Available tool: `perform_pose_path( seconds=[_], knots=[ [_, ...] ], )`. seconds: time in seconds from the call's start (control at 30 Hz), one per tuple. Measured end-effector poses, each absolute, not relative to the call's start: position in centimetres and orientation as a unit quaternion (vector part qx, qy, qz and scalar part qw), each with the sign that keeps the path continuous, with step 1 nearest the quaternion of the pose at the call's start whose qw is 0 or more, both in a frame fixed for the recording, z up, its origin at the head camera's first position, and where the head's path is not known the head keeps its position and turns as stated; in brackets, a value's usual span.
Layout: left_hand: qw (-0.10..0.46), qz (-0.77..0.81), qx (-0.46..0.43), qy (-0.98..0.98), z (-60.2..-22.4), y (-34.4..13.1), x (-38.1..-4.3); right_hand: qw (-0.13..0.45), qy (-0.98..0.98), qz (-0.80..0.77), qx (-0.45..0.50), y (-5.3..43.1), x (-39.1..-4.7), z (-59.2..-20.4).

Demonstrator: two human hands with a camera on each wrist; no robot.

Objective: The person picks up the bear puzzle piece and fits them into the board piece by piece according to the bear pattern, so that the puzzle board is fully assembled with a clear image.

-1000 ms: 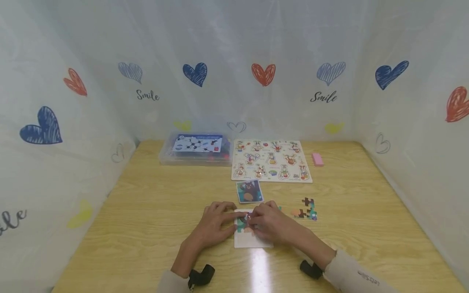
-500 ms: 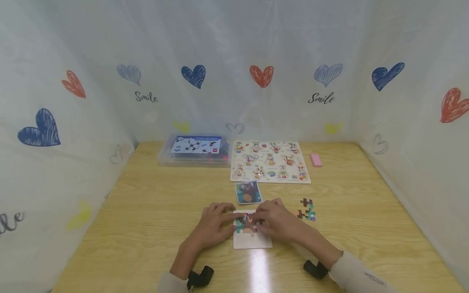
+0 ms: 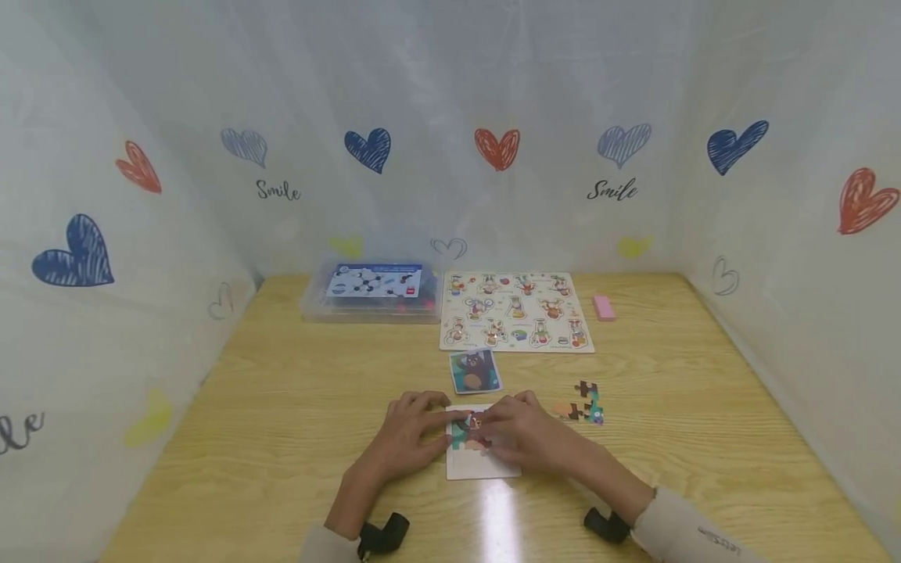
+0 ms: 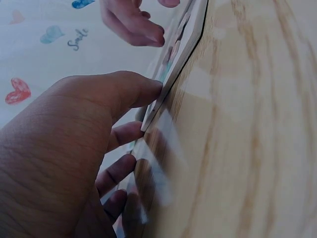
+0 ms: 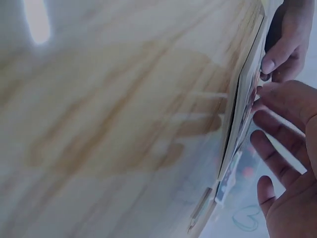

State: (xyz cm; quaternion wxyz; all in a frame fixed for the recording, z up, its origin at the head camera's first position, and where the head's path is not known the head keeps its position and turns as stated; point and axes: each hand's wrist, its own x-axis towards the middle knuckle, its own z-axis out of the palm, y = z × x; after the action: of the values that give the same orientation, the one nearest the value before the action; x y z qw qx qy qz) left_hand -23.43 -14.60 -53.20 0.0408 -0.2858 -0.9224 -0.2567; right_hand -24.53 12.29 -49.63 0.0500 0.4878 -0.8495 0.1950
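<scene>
In the head view a white puzzle tray [image 3: 482, 467] lies on the table with part of a bear picture fitted into its upper half. My left hand [image 3: 411, 434] rests at its left side, index finger stretched over the picture and thumb touching the edge. My right hand [image 3: 524, 434] is over the tray's right part, thumb and fingertips pinching a small brown puzzle piece [image 3: 486, 450], mostly hidden by the fingers. In the right wrist view that thumb and index meet close above the tray [image 5: 243, 94]; the other fingers are spread.
Several loose puzzle pieces [image 3: 587, 407] lie to the right. A bear picture card [image 3: 475, 371] is just behind the tray. Farther back are an animal puzzle board [image 3: 517, 311], a clear plastic box [image 3: 373, 313] and a pink block [image 3: 603, 308]. A printed curtain [image 3: 429, 94] surrounds the table.
My right hand, slightly lifted half a second ago with a dark piece at its fingertips, has moved a little left and down over the picture. My left hand has stayed in place.
</scene>
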Motion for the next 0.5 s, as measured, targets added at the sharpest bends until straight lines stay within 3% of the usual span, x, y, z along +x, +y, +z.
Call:
perform_pose_path(
  seconds=[0.3, 0.5],
  knots=[
    [0.043, -0.247, -0.288, -0.924, -53.08, -14.55, -23.48, 0.128, -0.827, 0.129, 0.532, 11.81, -24.81, -49.71],
    [0.040, -0.255, -0.288, -0.922, -53.32, -14.56, -23.50, 0.077, -0.849, 0.137, 0.505, 11.81, -24.68, -49.83]
  ],
)
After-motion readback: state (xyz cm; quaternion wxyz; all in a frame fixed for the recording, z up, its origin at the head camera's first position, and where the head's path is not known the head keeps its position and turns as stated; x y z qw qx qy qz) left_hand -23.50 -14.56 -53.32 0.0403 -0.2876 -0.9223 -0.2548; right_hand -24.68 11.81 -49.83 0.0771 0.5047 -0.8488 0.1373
